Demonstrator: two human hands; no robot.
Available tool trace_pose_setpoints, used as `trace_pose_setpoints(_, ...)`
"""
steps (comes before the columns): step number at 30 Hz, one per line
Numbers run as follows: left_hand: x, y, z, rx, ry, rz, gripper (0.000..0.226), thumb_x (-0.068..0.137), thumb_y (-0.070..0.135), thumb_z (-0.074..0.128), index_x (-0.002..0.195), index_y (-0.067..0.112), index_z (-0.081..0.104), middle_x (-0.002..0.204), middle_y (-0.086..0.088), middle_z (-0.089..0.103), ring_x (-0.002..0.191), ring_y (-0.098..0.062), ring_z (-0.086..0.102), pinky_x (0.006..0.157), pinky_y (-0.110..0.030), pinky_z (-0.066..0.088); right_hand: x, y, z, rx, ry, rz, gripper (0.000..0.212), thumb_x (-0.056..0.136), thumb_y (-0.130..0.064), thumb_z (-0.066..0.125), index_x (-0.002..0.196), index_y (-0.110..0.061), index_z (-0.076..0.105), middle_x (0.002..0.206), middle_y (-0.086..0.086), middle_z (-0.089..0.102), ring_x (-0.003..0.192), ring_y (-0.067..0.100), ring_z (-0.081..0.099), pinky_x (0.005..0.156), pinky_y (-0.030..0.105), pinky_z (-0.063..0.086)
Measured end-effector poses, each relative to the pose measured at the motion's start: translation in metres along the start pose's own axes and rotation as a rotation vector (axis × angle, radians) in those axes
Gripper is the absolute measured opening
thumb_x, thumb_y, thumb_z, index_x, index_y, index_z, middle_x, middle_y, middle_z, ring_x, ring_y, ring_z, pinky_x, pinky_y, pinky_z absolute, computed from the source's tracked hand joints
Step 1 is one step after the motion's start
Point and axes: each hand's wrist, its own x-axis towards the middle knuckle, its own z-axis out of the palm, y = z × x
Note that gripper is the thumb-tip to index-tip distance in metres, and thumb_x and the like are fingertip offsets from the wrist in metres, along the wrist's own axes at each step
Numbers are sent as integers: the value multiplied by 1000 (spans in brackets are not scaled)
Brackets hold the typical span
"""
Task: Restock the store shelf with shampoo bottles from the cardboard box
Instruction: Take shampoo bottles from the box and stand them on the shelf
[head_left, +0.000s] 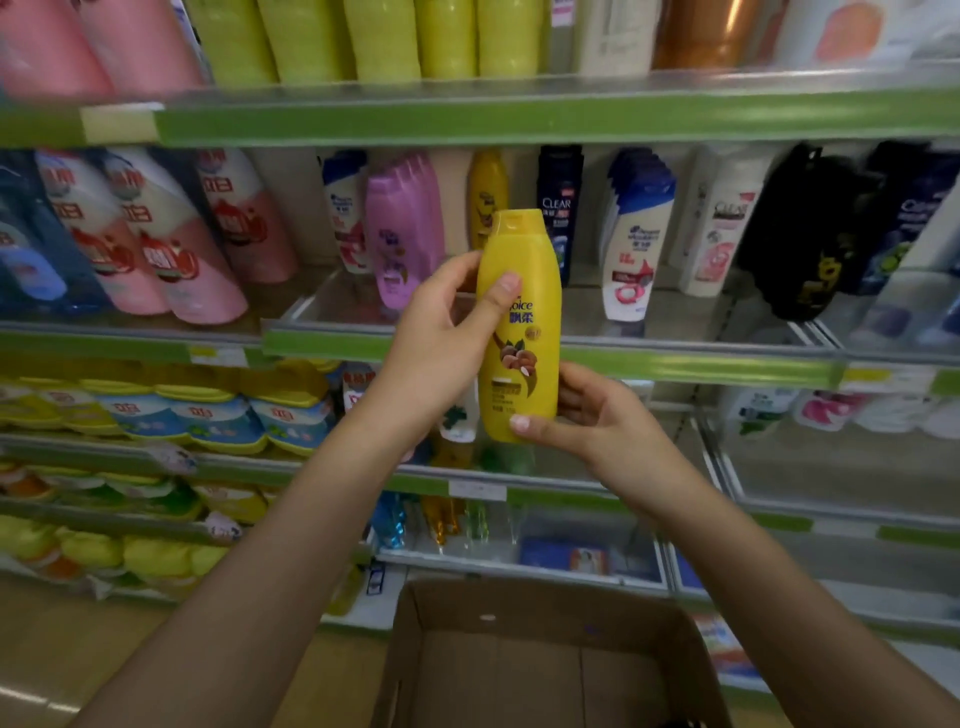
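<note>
I hold a yellow shampoo bottle (524, 291) upright in front of the middle shelf (675, 358). My left hand (441, 338) grips its upper body, thumb across the label. My right hand (587, 421) holds the bottom end between thumb and fingers. A matching yellow bottle (487, 195) stands further back on that shelf, between purple bottles (402, 228) and a dark Clear bottle (558, 208). The cardboard box (545, 660) sits open below my arms; the part of its inside that I see holds nothing.
White Head & Shoulders bottles (634, 234) and black bottles (810, 234) fill the shelf's right side. Pink and white refill bottles (171, 234) stand at the left. Green bottles (384, 36) line the upper shelf. Lower shelves carry coloured packs (156, 415). Wooden floor (78, 649) lies at the lower left.
</note>
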Motion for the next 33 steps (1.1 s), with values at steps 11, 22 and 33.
trace_pose_setpoints(11,97,-43,-20,123,109,87,27,96,31,52,115,13,59,101,1,67,89,-3,64,77,-21,53,111,1,1,-73,74,-55,47,79,1,72,121,-11,56,115,10,68,105,22,67,91,29,55)
trace_pose_setpoints(22,185,-108,-23,86,22,25,26,95,26,55,118,13,56,112,-5,65,97,-13,64,81,-25,55,224,28,-14,-448,159,21,56,72,-13,83,121,-12,55,112,6,69,102,22,66,93,47,53)
trace_pose_setpoints(33,226,-156,-10,127,111,57,50,85,45,51,125,15,54,118,-9,60,106,-24,60,91,-45,50,271,48,-13,-598,295,24,49,74,-8,80,117,-9,57,111,8,66,96,24,62,80,34,54)
